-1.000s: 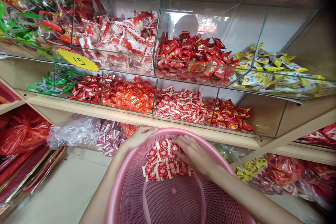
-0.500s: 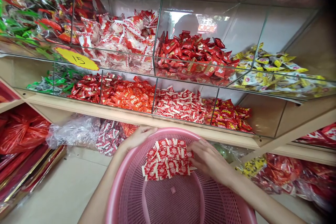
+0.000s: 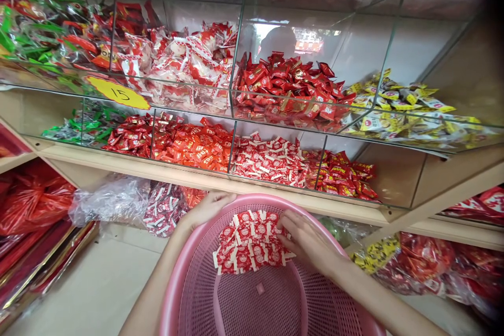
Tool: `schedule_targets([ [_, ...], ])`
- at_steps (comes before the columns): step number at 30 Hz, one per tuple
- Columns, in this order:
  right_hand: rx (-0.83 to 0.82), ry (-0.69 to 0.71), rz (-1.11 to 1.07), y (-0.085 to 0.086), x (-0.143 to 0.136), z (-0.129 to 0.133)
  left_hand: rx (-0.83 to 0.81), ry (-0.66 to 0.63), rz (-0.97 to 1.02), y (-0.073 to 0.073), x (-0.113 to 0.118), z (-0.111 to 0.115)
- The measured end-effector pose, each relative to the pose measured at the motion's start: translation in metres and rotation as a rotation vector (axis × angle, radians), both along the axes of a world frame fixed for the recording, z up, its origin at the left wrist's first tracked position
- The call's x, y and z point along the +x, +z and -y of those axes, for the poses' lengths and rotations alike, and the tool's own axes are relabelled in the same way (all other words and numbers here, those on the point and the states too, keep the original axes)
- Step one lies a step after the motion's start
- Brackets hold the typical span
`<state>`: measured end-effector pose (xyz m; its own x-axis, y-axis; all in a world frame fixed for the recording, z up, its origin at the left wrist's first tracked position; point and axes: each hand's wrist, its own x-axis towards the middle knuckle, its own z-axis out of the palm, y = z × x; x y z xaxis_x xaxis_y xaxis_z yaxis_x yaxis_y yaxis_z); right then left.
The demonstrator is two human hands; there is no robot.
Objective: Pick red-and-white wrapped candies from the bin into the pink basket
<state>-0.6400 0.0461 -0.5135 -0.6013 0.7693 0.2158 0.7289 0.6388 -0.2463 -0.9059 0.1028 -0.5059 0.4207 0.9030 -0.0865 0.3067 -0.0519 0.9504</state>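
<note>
A pink plastic basket [image 3: 262, 311] with mesh walls is right in front of me, tilted so its inside faces me. My left hand [image 3: 212, 207] is closed over the far left part of its rim. Inside, red-and-white wrapped candies [image 3: 252, 244] lie in neat overlapping rows against the far wall. My right hand [image 3: 303, 239] reaches over the right side of the basket, its bent fingers closed on a wrapped candy at the right end of the rows. The fingers partly cover that candy.
Beyond the basket, a shelf bin holds similar red-and-white candies [image 3: 270, 160]. Beside it are orange-red candies [image 3: 200, 144] and red-yellow ones [image 3: 344, 173]. Clear dividers [image 3: 233, 147] separate the bins. A yellow price tag [image 3: 118, 93] hangs above. Bagged goods [image 3: 165, 207] lie below.
My right hand has shifted slightly left and its fingers bend further over the candies. My left hand stays on the rim. The view has tilted up slightly.
</note>
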Motion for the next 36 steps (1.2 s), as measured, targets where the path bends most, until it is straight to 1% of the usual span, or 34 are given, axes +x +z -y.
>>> schedule_targets([
  [3,0.004,-0.008,0.042,0.005,0.0,0.001,-0.011,0.017,-0.025,0.002,0.001,0.001],
  [5,0.018,-0.014,0.044,0.014,-0.001,0.0,-0.005,0.01,-0.01,0.003,0.001,0.001],
  [7,0.048,-0.015,0.017,0.029,-0.005,-0.004,0.001,-0.006,0.014,0.003,0.001,0.001],
  [9,0.08,-0.012,-0.049,0.049,-0.014,-0.013,-0.004,-0.013,0.028,0.003,0.001,0.0],
  [12,0.106,0.005,-0.203,0.078,-0.035,-0.037,-0.022,-0.009,0.037,0.003,0.001,0.001],
  [14,0.107,0.028,-0.291,0.088,-0.052,-0.058,-0.018,-0.001,0.031,0.003,0.001,0.001],
  [15,0.102,0.044,-0.32,0.09,-0.061,-0.069,-0.011,0.004,0.024,0.004,0.002,0.002],
  [17,0.052,0.071,-0.352,0.087,-0.077,-0.092,0.003,0.01,0.009,0.005,0.002,0.002],
  [18,0.002,0.074,-0.359,0.083,-0.084,-0.104,0.007,0.012,0.004,0.005,0.001,0.002],
  [20,-0.15,0.061,-0.35,0.075,-0.094,-0.123,0.01,0.017,0.0,0.006,0.001,0.003],
  [22,-0.303,0.048,-0.297,0.069,-0.1,-0.138,0.013,0.016,0.002,0.006,0.001,0.003],
  [23,-0.353,0.046,-0.264,0.067,-0.102,-0.143,0.015,0.018,0.0,0.006,0.0,0.003],
  [25,-0.382,0.048,-0.212,0.066,-0.103,-0.147,0.022,0.022,-0.005,0.006,0.0,0.002],
  [28,-0.319,0.041,-0.203,0.066,-0.103,-0.145,0.026,0.016,-0.001,0.006,0.001,0.001],
  [32,-0.081,0.038,-0.161,0.068,-0.102,-0.134,0.031,0.002,0.001,0.003,0.0,0.0],
  [34,0.0,0.018,-0.16,0.072,-0.1,-0.129,0.041,0.006,0.0,0.002,0.0,-0.001],
  [36,0.062,0.002,-0.221,0.079,-0.094,-0.122,0.046,0.006,0.004,0.001,0.0,-0.001],
])
